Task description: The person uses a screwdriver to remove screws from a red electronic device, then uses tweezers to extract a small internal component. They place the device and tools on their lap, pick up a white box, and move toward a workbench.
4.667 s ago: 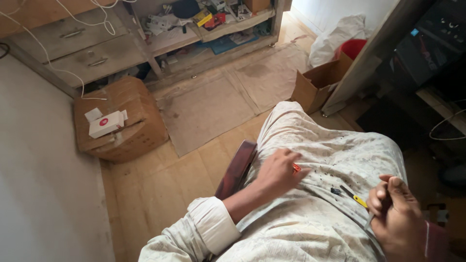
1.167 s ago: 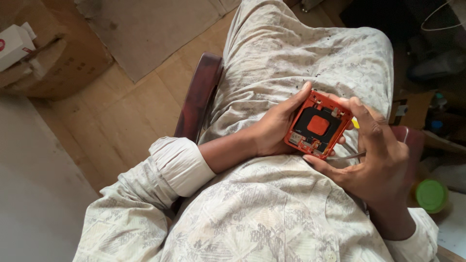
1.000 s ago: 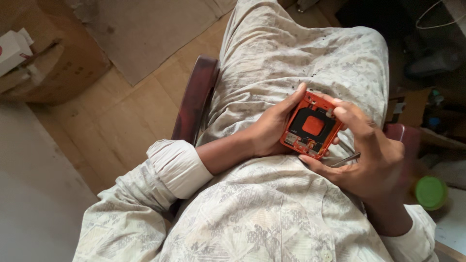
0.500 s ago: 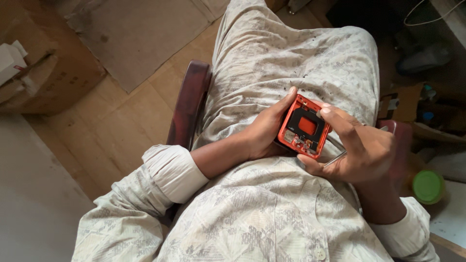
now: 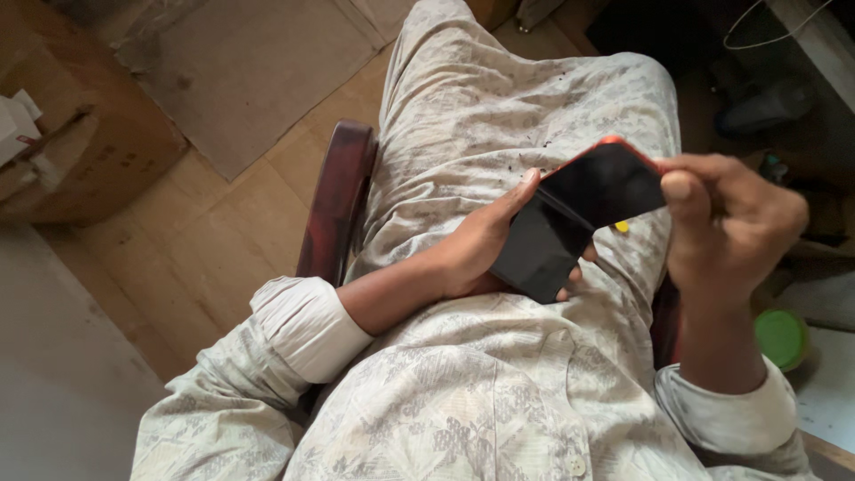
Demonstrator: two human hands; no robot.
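Observation:
I sit in a chair with a small phone held over my lap. My left hand point(image 5: 476, 249) cups a flat black panel point(image 5: 534, 254) from below, thumb along its top edge. My right hand point(image 5: 730, 218) pinches the far corner of a second black part with an orange rim point(image 5: 610, 183). This part tilts up and overlaps the black panel. I cannot tell whether the two parts are still joined. A small yellow object point(image 5: 621, 226) lies on my lap just beyond the phone.
A dark wooden chair arm point(image 5: 337, 205) runs along my left side. A cardboard box point(image 5: 80, 151) with a white item on top stands on the wooden floor at left, beside a brown mat point(image 5: 258, 62). A green lid point(image 5: 782, 337) lies at right.
The phone has been turned over: its orange open back with inner parts faced up before, black faces show now. My right hand has shifted to the far corner and tilts the orange-rimmed part up.

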